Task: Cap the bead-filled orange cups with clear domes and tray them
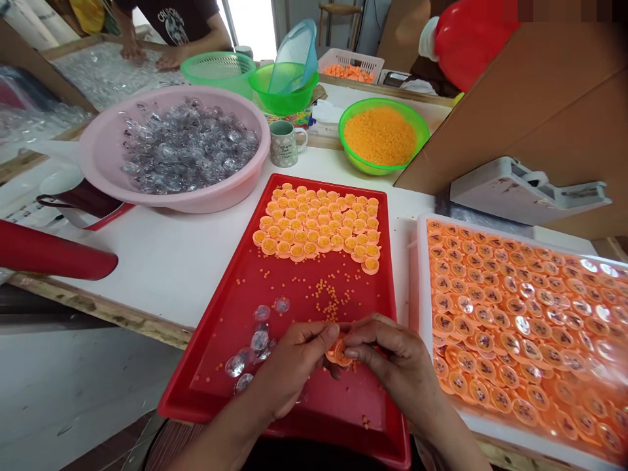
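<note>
Over the near half of a red tray [230, 288], both hands meet at one small orange cup-shaped piece [338, 353]. My left hand [307, 353] pinches it from the left, and my right hand [392, 353] has thumb and fingers closed on its right side. Rows of orange cups [310, 222] holding small orange bits fill the tray's far half. Loose orange bits [331, 297] are scattered in the middle. Several clear round caps [259, 340] lie left of my hands, some partly hidden by my left wrist.
A pink basin [255, 176] of clear caps stands at left, beside a mug [284, 145]. Behind are a green bowl [383, 170] of orange bits and green baskets. A white-rimmed tray [422, 294] of finished-looking orange pieces is at right. Another person's hands [169, 59] work at back left.
</note>
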`<state>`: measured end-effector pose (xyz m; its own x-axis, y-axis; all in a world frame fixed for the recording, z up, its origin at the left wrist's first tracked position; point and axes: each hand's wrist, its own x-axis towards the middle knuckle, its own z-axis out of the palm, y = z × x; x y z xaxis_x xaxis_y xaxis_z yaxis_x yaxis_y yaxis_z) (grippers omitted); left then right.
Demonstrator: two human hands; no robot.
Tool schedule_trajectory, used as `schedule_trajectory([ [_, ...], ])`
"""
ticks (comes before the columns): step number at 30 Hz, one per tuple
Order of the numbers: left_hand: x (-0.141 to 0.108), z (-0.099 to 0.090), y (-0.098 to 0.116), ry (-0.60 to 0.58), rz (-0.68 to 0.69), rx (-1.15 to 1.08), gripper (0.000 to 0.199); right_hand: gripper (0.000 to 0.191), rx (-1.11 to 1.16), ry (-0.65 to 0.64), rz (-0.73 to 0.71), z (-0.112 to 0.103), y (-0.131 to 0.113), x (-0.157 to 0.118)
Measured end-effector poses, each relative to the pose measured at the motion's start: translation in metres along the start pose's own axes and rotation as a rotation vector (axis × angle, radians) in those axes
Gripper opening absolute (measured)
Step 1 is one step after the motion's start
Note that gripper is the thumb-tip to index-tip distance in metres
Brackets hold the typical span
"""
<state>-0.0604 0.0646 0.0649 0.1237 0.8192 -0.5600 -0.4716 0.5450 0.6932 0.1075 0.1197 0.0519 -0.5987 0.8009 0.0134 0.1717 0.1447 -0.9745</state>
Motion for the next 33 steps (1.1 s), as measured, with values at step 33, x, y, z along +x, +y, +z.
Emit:
schedule_trajectory([
  [33, -0.005, -0.001, -0.009, 0.053, 0.794, 0.819, 0.029, 0.034, -0.294, 0.371, -0.108, 0.020, 0.002, -0.028],
])
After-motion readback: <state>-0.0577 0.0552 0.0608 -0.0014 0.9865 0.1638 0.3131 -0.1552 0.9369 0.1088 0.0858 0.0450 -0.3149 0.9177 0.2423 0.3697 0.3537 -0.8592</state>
